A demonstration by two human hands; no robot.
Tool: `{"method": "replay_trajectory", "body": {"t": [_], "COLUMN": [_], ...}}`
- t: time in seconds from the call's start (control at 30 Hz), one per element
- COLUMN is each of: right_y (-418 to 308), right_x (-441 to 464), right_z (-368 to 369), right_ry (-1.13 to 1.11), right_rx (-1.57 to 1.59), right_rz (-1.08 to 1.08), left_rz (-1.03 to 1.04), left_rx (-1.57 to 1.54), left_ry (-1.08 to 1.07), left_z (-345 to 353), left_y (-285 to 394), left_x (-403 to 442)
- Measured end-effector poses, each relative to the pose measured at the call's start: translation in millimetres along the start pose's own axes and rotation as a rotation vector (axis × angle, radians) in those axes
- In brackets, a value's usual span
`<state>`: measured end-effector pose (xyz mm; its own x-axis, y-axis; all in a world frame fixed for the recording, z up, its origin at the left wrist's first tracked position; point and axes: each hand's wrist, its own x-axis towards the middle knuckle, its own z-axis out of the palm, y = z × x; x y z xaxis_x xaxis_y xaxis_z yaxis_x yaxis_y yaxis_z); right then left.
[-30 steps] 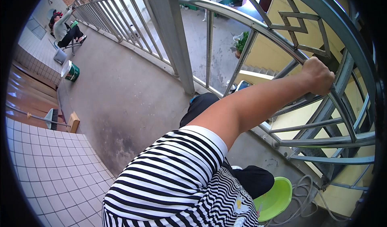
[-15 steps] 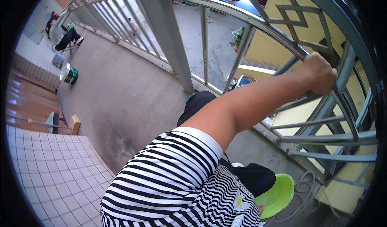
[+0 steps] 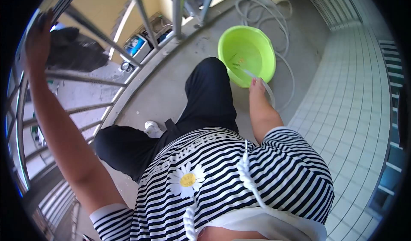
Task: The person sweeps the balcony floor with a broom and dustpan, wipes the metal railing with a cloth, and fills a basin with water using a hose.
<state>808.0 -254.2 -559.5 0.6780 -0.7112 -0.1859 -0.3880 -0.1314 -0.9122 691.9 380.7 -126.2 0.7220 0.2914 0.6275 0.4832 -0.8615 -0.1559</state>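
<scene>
My left hand (image 3: 37, 40) is raised at the metal railing (image 3: 21, 155) on the left, its fingers closed and partly blurred. A crumpled dark grey cloth (image 3: 77, 52) hangs from that hand, against the bars. Low on the other side, my right hand (image 3: 257, 86) grips a clear hose (image 3: 269, 92) close to its end. That end points into a bright green plastic basin (image 3: 267, 61) on the floor. Some small bits lie in the basin; whether water is in it I cannot tell.
More hose (image 3: 282, 20) lies in loops behind the basin. A white tiled wall (image 3: 342, 99) runs along the right. My bent knees (image 3: 209, 87) are between the railing and the basin. Beyond the bars, a lower level shows equipment (image 3: 137, 46).
My view has swung from along the walkway and railing down to my lap and the basin. The dark cloth and the hose in my right hand now show.
</scene>
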Motion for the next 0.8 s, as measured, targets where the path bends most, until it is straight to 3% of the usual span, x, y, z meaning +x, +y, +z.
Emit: {"method": "replay_trajectory", "body": {"t": [0.03,0.07,0.13,0.8], "right_y": [-53.7,-55.0,-60.3,-63.7], "right_x": [-26.0,-32.8,-37.4,-33.9], "right_z": [0.2,1.7,7.1,-4.5], "right_ry": [0.174,0.215,0.204,0.217], "right_rx": [0.723,0.729,0.705,0.684], "right_rz": [0.568,0.560,0.535,0.552], "left_rz": [-0.046,0.102,-0.145,-0.182], "left_rx": [0.015,0.075,0.131,0.003], "left_ry": [0.010,0.037,-0.165,-0.128], "left_z": [-0.5,18.3,13.5,-8.6], "left_y": [-3.4,-17.3,-20.8,13.3], "left_x": [0.9,10.2,13.5,6.3]}}
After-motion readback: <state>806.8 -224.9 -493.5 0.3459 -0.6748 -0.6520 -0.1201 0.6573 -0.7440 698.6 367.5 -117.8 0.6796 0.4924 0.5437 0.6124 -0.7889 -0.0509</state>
